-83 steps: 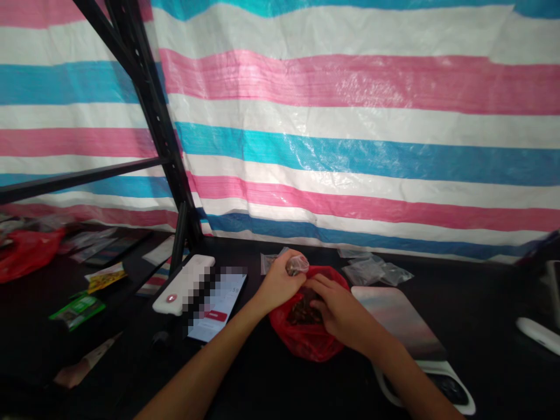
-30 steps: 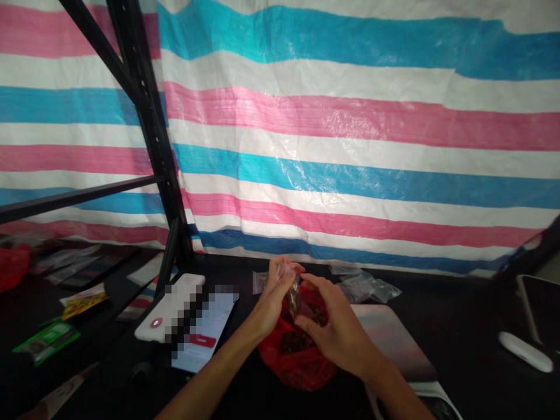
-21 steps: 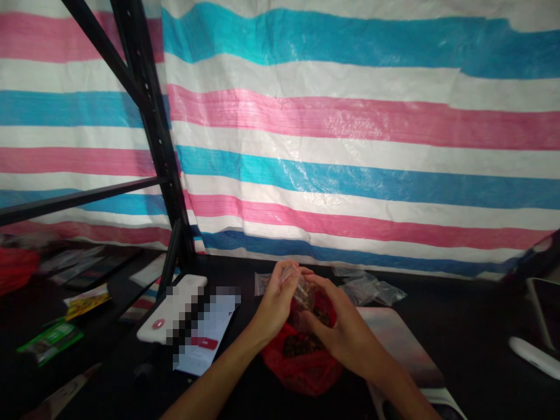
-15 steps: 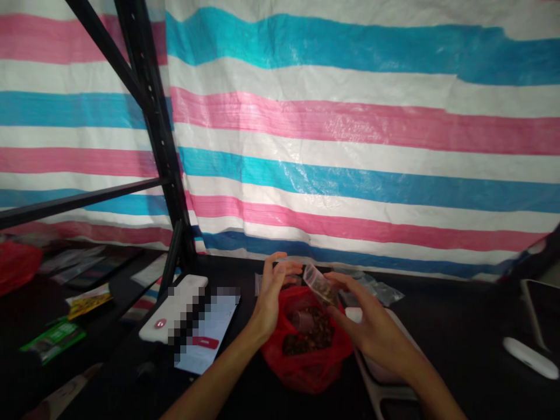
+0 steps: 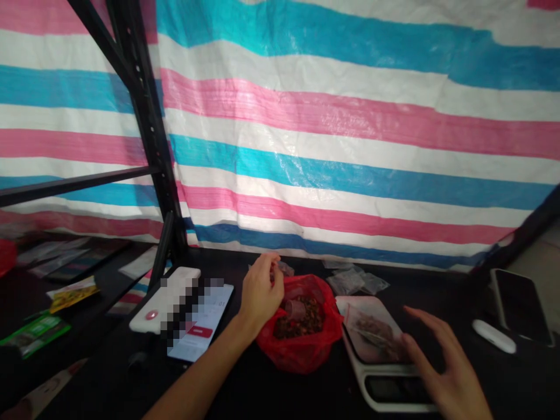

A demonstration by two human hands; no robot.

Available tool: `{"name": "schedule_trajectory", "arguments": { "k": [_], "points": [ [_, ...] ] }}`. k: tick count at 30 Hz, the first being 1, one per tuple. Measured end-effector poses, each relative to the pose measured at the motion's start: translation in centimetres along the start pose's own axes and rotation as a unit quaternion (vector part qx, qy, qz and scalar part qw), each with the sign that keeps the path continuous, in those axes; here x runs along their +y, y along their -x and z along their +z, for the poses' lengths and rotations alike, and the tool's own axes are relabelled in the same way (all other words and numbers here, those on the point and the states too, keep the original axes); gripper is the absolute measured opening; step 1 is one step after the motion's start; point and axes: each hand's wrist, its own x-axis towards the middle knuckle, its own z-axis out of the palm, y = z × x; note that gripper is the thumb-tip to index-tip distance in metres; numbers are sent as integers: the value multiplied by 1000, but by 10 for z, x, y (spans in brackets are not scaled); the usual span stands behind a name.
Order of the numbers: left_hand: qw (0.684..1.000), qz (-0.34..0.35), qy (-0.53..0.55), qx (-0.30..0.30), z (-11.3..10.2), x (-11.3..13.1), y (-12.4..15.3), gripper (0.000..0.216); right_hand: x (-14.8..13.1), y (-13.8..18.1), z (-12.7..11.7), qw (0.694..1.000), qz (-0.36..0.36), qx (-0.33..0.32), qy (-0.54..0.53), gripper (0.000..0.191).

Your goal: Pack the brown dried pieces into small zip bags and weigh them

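Observation:
A red plastic bag (image 5: pixel 301 356) stands open on the black table, with dark brown and reddish bits (image 5: pixel 312 324) and a small clear plastic cup (image 5: pixel 296 309) inside. At the bag's back left rim, my left hand (image 5: pixel 262 294) has its fingers curled and closed; what they hold, if anything, is hidden. A clear packet with brownish contents (image 5: pixel 286 268) shows just behind those fingers. To the right, a clear plastic bag with brownish contents (image 5: pixel 376 332) lies on the pan of a white kitchen scale (image 5: pixel 363 382). My right hand (image 5: pixel 450 356) is open beside the scale, fingers apart and holding nothing.
Several clear plastic bags (image 5: pixel 354 280) lie behind the scale. Left of the red bag are a white device (image 5: pixel 144 315) and a lit phone (image 5: pixel 205 315). A black metal post (image 5: pixel 151 134) rises behind them. At right lie a white case (image 5: pixel 494 336) and a dark phone (image 5: pixel 520 306).
My right hand has let go of the clear plastic bag, which now lies on the scale, and moved right. My left hand's fingers have curled in behind the red bag. The view has shifted slightly.

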Motion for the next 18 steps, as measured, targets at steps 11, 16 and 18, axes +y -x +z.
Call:
{"name": "schedule_trajectory", "arguments": {
  "k": [11, 16, 18],
  "points": [
    [983, 135, -62, -110, -3, 7, 4, 19, 10, 11, -1, 996, 37, 80, 1, 48],
    [974, 153, -113, -120, -2, 9, 5, 20, 11, 11, 1, 997, 35, 75, 0, 51],
    [968, 157, -144, -134, -2, 10, 5, 19, 12, 12, 2, 997, 33, 68, 2, 50]
  ]
}}
